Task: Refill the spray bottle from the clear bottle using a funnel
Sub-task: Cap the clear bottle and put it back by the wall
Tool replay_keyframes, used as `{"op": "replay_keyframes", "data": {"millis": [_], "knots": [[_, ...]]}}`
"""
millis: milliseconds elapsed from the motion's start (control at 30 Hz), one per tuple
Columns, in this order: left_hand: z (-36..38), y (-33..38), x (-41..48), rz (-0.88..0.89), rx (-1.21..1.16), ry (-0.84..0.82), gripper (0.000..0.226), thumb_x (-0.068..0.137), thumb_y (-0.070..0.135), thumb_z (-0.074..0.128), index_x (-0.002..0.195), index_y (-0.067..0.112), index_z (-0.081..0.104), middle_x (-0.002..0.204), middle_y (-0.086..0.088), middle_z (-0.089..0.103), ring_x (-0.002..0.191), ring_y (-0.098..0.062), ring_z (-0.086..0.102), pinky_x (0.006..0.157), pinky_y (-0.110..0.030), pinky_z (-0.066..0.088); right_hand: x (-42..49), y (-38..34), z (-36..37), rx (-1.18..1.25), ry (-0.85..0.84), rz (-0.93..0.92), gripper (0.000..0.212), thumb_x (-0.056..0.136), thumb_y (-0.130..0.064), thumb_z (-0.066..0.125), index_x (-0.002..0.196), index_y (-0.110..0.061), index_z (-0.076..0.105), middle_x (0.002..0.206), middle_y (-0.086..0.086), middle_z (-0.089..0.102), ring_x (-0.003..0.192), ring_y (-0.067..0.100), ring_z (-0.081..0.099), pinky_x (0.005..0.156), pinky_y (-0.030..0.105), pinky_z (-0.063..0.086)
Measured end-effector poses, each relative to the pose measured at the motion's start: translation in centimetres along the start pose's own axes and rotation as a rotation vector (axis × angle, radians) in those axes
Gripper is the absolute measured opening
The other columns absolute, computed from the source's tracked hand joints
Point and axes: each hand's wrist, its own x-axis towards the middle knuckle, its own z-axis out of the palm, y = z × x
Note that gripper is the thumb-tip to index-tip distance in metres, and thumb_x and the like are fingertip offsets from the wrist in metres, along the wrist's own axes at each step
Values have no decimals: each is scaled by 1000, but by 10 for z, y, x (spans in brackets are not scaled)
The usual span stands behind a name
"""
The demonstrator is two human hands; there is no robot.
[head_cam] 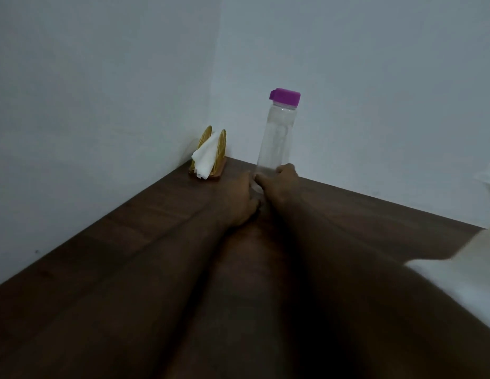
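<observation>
Nearest to the camera, two bare forearms reach forward over the dark wooden bench (101,242), and at the near right edge there is a blurred white shape (457,274); I cannot tell what it is. Farther along, both hands meet at the foot of the clear bottle (279,132), so the step in hand is probably to take this bottle up for pouring. To do it well, the person should keep the bottle upright while lifting it, hold it firmly on the lower body and take off the purple cap (285,97) only when the bottle is steady, because the cap is on it now. The spray bottle and the funnel are not in view, so they must be found before any pouring. The right hand (279,181) has its fingers (289,168) wrapped around the lower part of the bottle, in a close grasp. The left hand (238,198) lies just left of the bottle's base and touches something pale there, but whether its fingers are clenched or released I cannot tell. The bottle stands upright on the bench, near the far corner. Left of it, in the corner, a golden napkin holder (220,151) keeps white napkins (204,160). Behind everything is a plain grey wall (375,77).
</observation>
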Motion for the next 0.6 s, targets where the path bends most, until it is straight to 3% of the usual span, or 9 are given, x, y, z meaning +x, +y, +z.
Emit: {"op": "replay_keyframes", "data": {"millis": [233,600], "knots": [[11,-18,37,33,-25,-18,76,90,32,63,151,12,23,149,-10,41,134,-24,43,112,-40,36,61,10,26,-19,123,25,65,80,-39,76,124,-1,46,126,15,56,118,31,54,91,36,43],[11,-14,40,111,1,-19,65,93,29,61,147,9,30,147,-11,43,133,-24,45,111,-39,37,71,5,28,-133,92,69,73,75,-34,82,127,0,42,131,16,52,122,31,52,94,35,43]]}}
